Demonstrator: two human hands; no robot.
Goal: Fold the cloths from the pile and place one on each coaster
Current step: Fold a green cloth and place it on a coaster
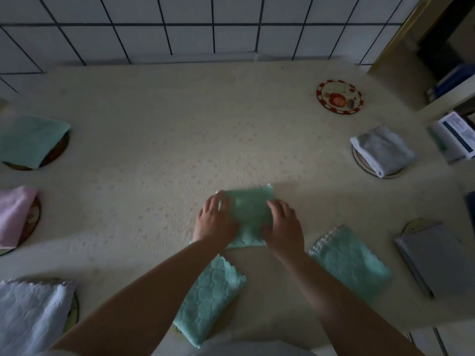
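Note:
A folded green cloth (250, 211) lies on the table in front of me. My left hand (214, 222) presses flat on its left side and my right hand (282, 226) presses flat on its right side. Two more folded green cloths lie nearer to me, one at the lower middle (209, 299) and one at the right (352, 260). A bare coaster with a red rim (339, 96) sits at the far right. Other coasters carry folded cloths: green (29, 141), pink (14, 215), white (30, 314), grey (383, 150) and dark grey (437, 258).
The table has a cream patterned cover (167, 124). A white tiled wall (180, 27) rises behind it. A box with a label (455, 136) stands at the right edge, with shelves beyond it.

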